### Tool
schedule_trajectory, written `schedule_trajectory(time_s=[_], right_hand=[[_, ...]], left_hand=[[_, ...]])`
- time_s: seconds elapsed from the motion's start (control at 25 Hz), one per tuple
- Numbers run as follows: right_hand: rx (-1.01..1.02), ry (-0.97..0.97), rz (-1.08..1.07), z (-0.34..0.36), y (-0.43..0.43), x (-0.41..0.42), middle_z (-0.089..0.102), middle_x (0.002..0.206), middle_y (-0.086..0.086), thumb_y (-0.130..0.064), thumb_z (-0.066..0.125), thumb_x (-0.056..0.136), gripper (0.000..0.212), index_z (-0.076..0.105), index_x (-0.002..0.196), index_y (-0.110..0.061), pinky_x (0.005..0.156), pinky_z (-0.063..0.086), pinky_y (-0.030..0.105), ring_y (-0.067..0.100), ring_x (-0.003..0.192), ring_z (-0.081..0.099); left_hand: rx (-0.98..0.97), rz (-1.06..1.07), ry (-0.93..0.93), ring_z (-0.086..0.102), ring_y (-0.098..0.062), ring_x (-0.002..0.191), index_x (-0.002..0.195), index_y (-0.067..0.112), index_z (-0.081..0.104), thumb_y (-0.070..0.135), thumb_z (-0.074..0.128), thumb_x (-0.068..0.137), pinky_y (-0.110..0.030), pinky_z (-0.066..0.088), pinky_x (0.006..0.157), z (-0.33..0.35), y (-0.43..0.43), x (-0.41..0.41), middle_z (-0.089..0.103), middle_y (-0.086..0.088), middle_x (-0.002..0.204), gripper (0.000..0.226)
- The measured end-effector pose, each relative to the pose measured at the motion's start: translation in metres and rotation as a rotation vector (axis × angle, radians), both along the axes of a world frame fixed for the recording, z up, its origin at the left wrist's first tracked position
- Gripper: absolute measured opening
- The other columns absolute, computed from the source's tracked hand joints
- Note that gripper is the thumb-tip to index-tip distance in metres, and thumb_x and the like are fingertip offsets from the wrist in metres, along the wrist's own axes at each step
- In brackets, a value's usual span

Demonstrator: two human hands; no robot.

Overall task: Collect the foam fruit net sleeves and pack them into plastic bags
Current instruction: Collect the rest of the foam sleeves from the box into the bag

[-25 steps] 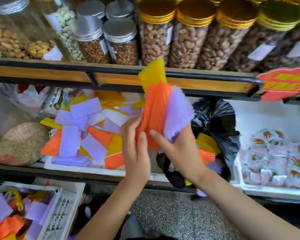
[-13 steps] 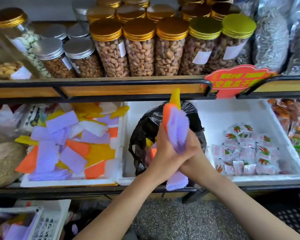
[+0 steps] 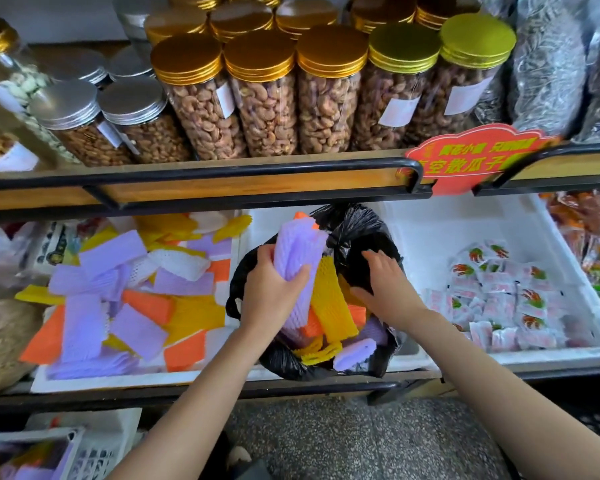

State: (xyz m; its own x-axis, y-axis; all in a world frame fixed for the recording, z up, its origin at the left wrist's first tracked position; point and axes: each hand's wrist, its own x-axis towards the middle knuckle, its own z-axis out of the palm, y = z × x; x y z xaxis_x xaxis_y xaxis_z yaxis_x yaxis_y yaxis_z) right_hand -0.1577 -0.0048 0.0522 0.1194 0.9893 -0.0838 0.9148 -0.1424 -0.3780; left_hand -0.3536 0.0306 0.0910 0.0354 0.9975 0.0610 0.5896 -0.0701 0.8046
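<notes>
Two hands work at the black plastic bag (image 3: 354, 230), centre frame: the left hand (image 3: 267, 299) clenches a bundle of purple and orange sleeves (image 3: 297, 251) above its mouth, while the right hand (image 3: 385, 289) lies flat, fingers spread, on the bag's wall. More loose sleeves (image 3: 118, 289) heap the white tray (image 3: 118, 377) at middle left.

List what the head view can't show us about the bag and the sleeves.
Head view, the only one:
1. Sleeve count in the bundle: the left hand wraps it, and its purple outer sleeve covers the rest.
2. Black bag bottom and fill level: packed sleeves and the right hand cover them.
3. Basket, bottom left: cut by the frame edge, blurred.
</notes>
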Motion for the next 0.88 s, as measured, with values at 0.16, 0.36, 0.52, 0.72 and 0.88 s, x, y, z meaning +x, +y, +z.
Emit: schedule_trajectory(time_s=[0.16,0.36,0.52,0.72,0.88], right_hand=[[-0.253,-0.371,0.04,-0.012,0.01,0.012,0.061,0.118,0.006,-0.042,0.058,0.088,0.057,0.04,0.135,-0.014,0.094,0.033,0.036,0.026,0.114,0.055],[0.074,0.22,-0.19,0.022,-0.012,0.042,0.061,0.074,0.009,-0.021,0.061,0.089,0.011,0.061,0.088,-0.01,0.06,0.036,0.029,0.027,0.071,0.058],[0.228,0.861,-0.371,0.058,-0.039,0.052,0.056,0.07,0.007,-0.011,0.059,0.09,0.018,0.052,0.074,-0.014,0.072,0.051,0.037,0.021,0.068,0.057],[0.246,0.863,-0.425,0.057,-0.06,0.06,0.051,0.068,0.005,-0.013,0.058,0.091,0.016,0.051,0.085,-0.001,0.068,0.055,0.04,0.02,0.068,0.058],[0.251,0.635,-0.481,0.04,-0.065,0.07,0.061,0.085,0.009,-0.008,0.058,0.089,0.005,0.054,0.093,-0.008,0.074,0.047,0.04,0.029,0.081,0.061]], left_hand=[[-0.001,-0.082,0.072,0.06,-0.025,0.094,0.113,0.011,0.051,0.034,0.069,0.082,-0.029,0.042,0.07,-0.008,0.005,0.004,0.06,-0.001,0.098,0.042],[0.048,-0.238,0.178,0.061,-0.032,0.098,0.124,0.01,0.042,0.039,0.063,0.087,-0.033,0.043,0.066,-0.012,0.005,0.029,0.063,-0.009,0.11,0.052],[0.194,-0.37,0.381,0.053,-0.028,0.107,0.132,0.013,0.035,0.035,0.05,0.095,-0.031,0.04,0.075,-0.014,0.001,0.069,0.051,-0.008,0.116,0.045],[-0.021,-0.811,0.695,0.023,-0.031,0.139,0.152,0.023,-0.001,0.031,0.041,0.1,-0.039,0.021,0.11,-0.036,0.01,0.095,0.022,-0.016,0.152,0.067],[-0.194,-0.971,0.767,0.013,-0.025,0.145,0.152,0.019,0.002,0.043,0.031,0.101,-0.037,0.011,0.115,-0.036,-0.003,0.096,0.011,-0.008,0.159,0.064]])
